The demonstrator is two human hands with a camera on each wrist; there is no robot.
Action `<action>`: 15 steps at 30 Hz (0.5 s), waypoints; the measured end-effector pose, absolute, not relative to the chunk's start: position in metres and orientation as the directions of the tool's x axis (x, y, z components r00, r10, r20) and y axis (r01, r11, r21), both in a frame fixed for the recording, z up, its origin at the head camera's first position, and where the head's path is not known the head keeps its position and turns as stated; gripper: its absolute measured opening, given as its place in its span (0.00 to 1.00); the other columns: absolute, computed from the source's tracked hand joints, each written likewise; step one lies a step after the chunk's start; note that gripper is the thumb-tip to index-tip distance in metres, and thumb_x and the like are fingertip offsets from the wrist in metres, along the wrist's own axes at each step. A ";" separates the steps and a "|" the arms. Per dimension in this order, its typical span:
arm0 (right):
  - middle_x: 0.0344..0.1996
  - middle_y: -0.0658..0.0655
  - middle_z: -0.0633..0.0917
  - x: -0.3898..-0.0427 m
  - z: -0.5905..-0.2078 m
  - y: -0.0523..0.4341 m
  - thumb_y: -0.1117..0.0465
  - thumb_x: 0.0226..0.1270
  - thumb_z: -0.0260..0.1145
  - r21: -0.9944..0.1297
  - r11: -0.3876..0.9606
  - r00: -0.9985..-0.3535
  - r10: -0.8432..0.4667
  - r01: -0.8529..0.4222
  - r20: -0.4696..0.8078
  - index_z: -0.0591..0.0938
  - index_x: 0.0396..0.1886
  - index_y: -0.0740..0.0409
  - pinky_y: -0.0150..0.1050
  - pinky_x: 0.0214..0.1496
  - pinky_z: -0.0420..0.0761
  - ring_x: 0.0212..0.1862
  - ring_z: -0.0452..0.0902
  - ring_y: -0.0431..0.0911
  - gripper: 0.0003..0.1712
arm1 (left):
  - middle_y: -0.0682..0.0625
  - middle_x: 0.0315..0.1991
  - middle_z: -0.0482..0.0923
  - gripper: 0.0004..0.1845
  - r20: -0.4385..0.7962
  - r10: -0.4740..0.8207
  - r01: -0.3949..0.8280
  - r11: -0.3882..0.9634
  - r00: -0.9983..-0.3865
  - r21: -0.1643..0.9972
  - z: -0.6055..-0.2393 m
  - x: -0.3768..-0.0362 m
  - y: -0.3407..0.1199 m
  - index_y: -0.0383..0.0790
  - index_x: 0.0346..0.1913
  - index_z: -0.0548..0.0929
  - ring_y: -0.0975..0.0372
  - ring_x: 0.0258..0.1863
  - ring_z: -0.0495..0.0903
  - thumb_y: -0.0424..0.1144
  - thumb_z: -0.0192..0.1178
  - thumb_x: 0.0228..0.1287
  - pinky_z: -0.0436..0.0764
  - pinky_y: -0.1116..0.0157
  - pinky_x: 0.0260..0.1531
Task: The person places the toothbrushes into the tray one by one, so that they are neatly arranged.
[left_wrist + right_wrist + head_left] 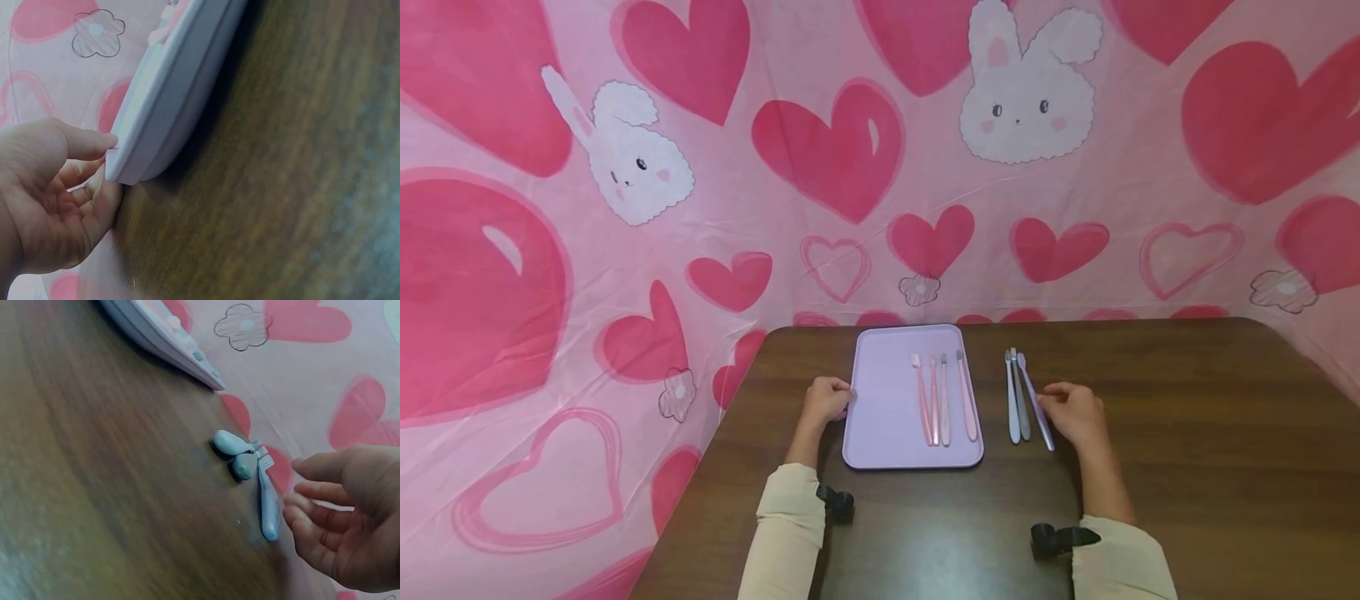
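Note:
A lilac tray [887, 392] lies on the table, and my left hand [829, 400] pinches its left rim between thumb and fingers, as the left wrist view [56, 194] also shows. Several pink and pale toothbrushes [925, 404] lie on the tray's right half. Right of the tray, a light blue toothbrush [1012, 408] and a grey toothbrush [1022, 412] lie side by side. Close by, a purple toothbrush [1037, 408] lies slanted on the table. My right hand [1075, 412] is just beside it, thumb and fingers apart in the right wrist view, with nothing between them.
The brown wooden table [1210, 450] reaches back to a pink cloth [925, 175] printed with hearts and rabbits. A black wrist camera [837, 504] is strapped over the left sleeve, and another wrist camera [1052, 540] over the right.

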State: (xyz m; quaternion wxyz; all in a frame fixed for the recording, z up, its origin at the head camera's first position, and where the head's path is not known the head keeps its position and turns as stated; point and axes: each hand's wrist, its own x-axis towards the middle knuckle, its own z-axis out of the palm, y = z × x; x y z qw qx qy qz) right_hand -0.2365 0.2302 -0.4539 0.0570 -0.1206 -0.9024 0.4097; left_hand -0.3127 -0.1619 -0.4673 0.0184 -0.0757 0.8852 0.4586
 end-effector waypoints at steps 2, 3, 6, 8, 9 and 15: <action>0.50 0.73 0.86 -0.236 -0.453 0.230 0.55 0.70 0.64 -0.736 0.645 -0.964 0.264 0.205 -0.037 0.82 0.56 0.71 0.51 0.49 0.78 0.52 0.80 0.65 0.25 | 0.36 0.43 0.85 0.12 -0.102 -0.120 -0.152 0.565 -0.988 0.811 -0.467 -0.313 -0.162 0.29 0.44 0.87 0.56 0.34 0.85 0.36 0.64 0.64 0.91 0.60 0.36; 0.51 0.73 0.85 -0.235 -0.453 0.230 0.54 0.70 0.64 -0.731 0.645 -0.963 0.264 0.223 -0.060 0.81 0.56 0.71 0.52 0.50 0.77 0.52 0.80 0.64 0.25 | 0.36 0.43 0.85 0.12 -0.102 -0.121 -0.153 0.565 -0.987 0.811 -0.467 -0.313 -0.162 0.29 0.44 0.87 0.56 0.34 0.85 0.36 0.64 0.64 0.91 0.60 0.36; 0.50 0.73 0.85 -0.235 -0.452 0.229 0.55 0.70 0.65 -0.718 0.647 -0.959 0.260 0.257 -0.109 0.80 0.58 0.73 0.52 0.48 0.77 0.49 0.79 0.62 0.27 | 0.35 0.43 0.85 0.12 -0.097 -0.120 -0.149 0.565 -0.988 0.812 -0.466 -0.312 -0.161 0.28 0.44 0.87 0.56 0.34 0.85 0.35 0.64 0.64 0.91 0.60 0.36; 0.50 0.72 0.85 -0.234 -0.451 0.228 0.55 0.70 0.66 -0.706 0.656 -0.958 0.259 0.266 -0.121 0.80 0.58 0.73 0.52 0.48 0.76 0.49 0.78 0.62 0.27 | 0.35 0.43 0.85 0.12 -0.096 -0.122 -0.148 0.563 -0.988 0.813 -0.466 -0.312 -0.161 0.28 0.44 0.87 0.56 0.34 0.85 0.35 0.64 0.64 0.91 0.60 0.35; 0.50 0.72 0.85 -0.234 -0.451 0.228 0.55 0.69 0.66 -0.701 0.660 -0.958 0.258 0.269 -0.124 0.80 0.58 0.73 0.53 0.49 0.76 0.49 0.78 0.62 0.27 | 0.35 0.43 0.85 0.12 -0.095 -0.123 -0.148 0.562 -0.988 0.814 -0.466 -0.312 -0.161 0.28 0.43 0.88 0.56 0.34 0.84 0.35 0.64 0.64 0.91 0.60 0.35; 0.48 0.71 0.87 -0.235 -0.452 0.227 0.56 0.67 0.68 -0.663 0.702 -0.961 0.256 0.261 -0.107 0.82 0.55 0.71 0.57 0.52 0.75 0.51 0.78 0.65 0.25 | 0.36 0.42 0.86 0.12 -0.092 -0.124 -0.147 0.564 -0.988 0.813 -0.466 -0.313 -0.161 0.29 0.43 0.88 0.57 0.33 0.84 0.35 0.64 0.63 0.91 0.61 0.34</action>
